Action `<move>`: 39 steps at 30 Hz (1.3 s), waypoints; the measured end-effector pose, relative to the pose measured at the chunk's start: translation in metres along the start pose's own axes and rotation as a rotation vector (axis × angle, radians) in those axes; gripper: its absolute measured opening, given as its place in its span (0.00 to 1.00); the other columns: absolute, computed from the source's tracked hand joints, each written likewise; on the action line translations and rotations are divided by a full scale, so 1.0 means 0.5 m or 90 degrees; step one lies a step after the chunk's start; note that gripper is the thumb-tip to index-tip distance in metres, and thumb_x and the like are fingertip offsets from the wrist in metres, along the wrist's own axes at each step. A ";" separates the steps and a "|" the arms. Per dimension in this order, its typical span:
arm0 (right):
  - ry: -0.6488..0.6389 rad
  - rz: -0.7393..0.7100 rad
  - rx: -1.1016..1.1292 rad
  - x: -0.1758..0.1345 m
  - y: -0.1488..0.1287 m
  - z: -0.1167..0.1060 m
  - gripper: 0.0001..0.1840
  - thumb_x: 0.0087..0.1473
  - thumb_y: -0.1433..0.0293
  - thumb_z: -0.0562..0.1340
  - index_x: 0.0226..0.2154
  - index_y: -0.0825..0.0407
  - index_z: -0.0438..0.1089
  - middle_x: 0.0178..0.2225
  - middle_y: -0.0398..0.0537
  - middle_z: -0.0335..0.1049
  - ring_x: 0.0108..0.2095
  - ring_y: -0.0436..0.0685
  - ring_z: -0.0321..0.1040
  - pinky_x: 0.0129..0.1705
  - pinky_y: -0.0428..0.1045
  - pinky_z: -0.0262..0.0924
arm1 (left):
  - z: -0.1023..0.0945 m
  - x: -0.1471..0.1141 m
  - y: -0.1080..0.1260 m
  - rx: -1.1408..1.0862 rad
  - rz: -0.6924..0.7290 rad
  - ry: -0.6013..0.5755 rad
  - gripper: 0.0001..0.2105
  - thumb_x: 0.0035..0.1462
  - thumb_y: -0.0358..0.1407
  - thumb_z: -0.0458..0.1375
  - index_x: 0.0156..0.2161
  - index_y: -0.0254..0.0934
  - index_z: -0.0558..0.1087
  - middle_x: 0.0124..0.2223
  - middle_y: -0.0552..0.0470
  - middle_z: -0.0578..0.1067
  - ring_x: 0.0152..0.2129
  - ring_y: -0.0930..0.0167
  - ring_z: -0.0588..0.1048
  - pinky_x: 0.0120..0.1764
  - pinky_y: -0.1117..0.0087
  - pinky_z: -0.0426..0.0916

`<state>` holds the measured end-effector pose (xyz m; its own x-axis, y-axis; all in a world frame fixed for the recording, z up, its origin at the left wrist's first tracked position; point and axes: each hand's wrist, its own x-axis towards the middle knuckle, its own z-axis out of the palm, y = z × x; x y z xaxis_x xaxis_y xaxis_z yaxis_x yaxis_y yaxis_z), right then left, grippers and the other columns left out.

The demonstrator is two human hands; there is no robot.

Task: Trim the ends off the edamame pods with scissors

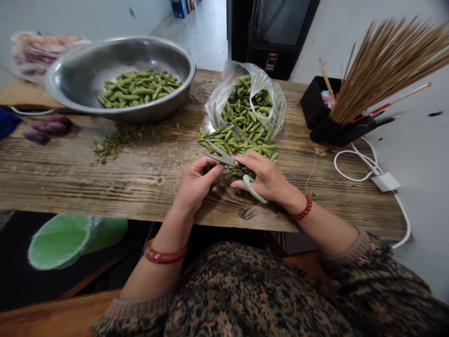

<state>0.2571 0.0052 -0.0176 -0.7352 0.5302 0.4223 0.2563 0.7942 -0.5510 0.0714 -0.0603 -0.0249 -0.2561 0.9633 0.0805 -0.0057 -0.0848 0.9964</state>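
Note:
My right hand [264, 175] is closed around scissors [253, 188] with pale green handles. Their blades are parted and point left, over the fingers of my left hand [198, 180]. Thumb and forefinger of that left hand are pinched together close to the blades; what they hold is hidden or too small to make out. Just beyond both hands lies a heap of green soybean pods [257, 135], spilling from a clear plastic bag [277, 100]. More pods [140, 89] lie in a large steel basin [175, 100] at the back left.
Small green trimmings [119, 142] are scattered before the basin. Several dark plums [47, 128] sit at the left. A black holder [312, 105] with thin sticks [382, 70] and a white cable [354, 164] stand right. Below the wooden table [140, 187] is a green bin [63, 241].

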 end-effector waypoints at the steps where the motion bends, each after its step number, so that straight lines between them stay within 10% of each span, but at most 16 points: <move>1: 0.004 -0.001 0.001 0.000 -0.001 0.000 0.28 0.53 0.58 0.64 0.52 0.54 0.64 0.40 0.52 0.66 0.39 0.58 0.65 0.40 0.52 0.64 | -0.001 0.000 -0.001 0.004 0.000 -0.001 0.07 0.48 0.35 0.65 0.33 0.36 0.78 0.35 0.51 0.78 0.33 0.70 0.73 0.40 0.70 0.66; 15: -0.017 0.010 -0.032 0.001 0.009 -0.003 0.23 0.55 0.59 0.62 0.50 0.54 0.66 0.41 0.52 0.69 0.38 0.57 0.67 0.40 0.50 0.64 | -0.011 0.001 -0.005 0.053 0.022 0.016 0.04 0.47 0.33 0.65 0.30 0.36 0.77 0.33 0.52 0.74 0.33 0.71 0.70 0.38 0.72 0.64; 21: 0.031 0.043 -0.057 0.002 0.007 -0.004 0.26 0.54 0.59 0.63 0.52 0.54 0.64 0.42 0.54 0.68 0.36 0.57 0.67 0.38 0.51 0.65 | -0.009 -0.001 0.006 -0.124 -0.076 0.032 0.06 0.46 0.33 0.65 0.32 0.36 0.76 0.27 0.56 0.70 0.17 0.81 0.59 0.18 0.78 0.53; 39: -0.034 -0.021 -0.068 0.000 -0.002 0.005 0.28 0.53 0.60 0.64 0.53 0.55 0.63 0.42 0.55 0.67 0.40 0.59 0.66 0.42 0.52 0.64 | -0.008 -0.002 0.015 -0.289 -0.166 0.041 0.11 0.41 0.32 0.69 0.31 0.33 0.72 0.22 0.57 0.70 0.14 0.82 0.63 0.14 0.84 0.51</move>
<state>0.2551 0.0039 -0.0189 -0.7763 0.4884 0.3986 0.2938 0.8397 -0.4567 0.0676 -0.0631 -0.0174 -0.2486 0.9508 -0.1850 -0.4922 0.0405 0.8696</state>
